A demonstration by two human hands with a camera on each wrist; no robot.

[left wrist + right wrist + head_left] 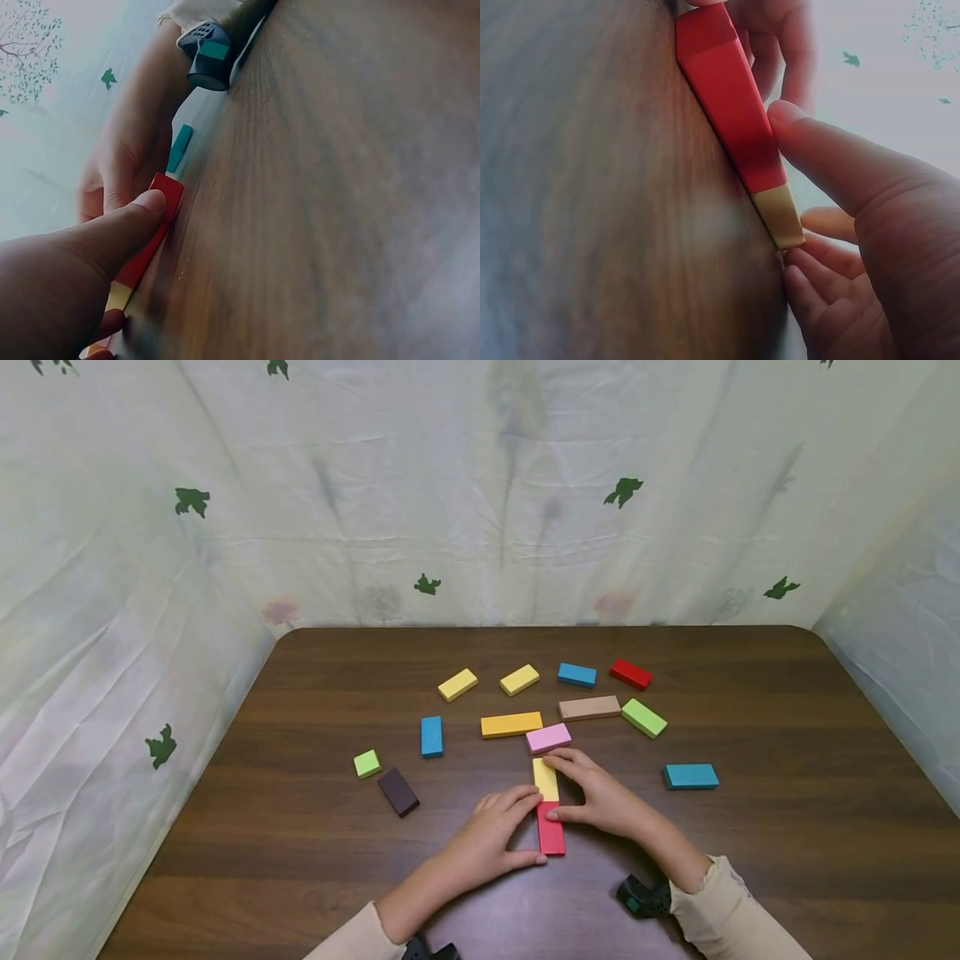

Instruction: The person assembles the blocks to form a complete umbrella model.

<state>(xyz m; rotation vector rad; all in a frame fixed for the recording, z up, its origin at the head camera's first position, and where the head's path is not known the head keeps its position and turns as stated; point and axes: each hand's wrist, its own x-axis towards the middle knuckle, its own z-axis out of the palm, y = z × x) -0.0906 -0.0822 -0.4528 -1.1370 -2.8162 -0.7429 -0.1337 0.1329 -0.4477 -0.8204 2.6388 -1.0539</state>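
Note:
A red block and a yellow block lie flat, end to end in a line running away from the person. My left hand holds the red block from the left, thumb at its near end and fingertips beside the joint. From the right, my right hand spans both blocks: its thumb presses the side of the red block, and its fingers bend round the far end of the yellow block. Just beyond the yellow block lies a pink block, slightly turned.
Beyond the hands lie an orange block, a tan block, a green block, a red block and several yellow and blue ones. A dark block and small green block are left, a blue block right.

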